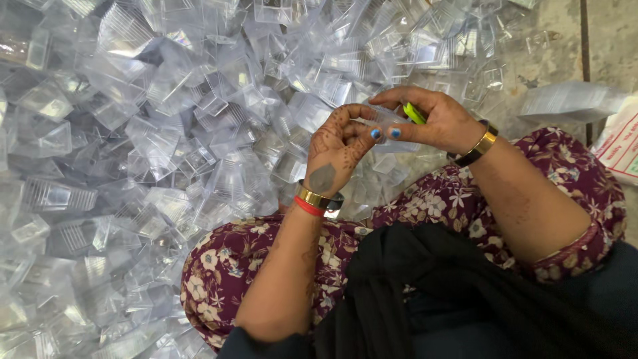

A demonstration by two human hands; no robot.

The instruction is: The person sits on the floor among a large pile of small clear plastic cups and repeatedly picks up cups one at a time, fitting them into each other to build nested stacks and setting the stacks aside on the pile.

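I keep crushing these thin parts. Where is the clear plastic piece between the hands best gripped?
Probably by its opposite rims, coming in from both sides. The left hand and right hand pinch the clear plastic piece that way; its thin walls look flimsy.

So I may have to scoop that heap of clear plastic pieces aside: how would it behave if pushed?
The clear plastic pieces look thin-walled and hollow, so probably light. Loosely heaped, they would likely slide and tumble rather than move together. Their glossy surfaces suggest slipperiness; thin ribbed walls might crack under hard pressure.
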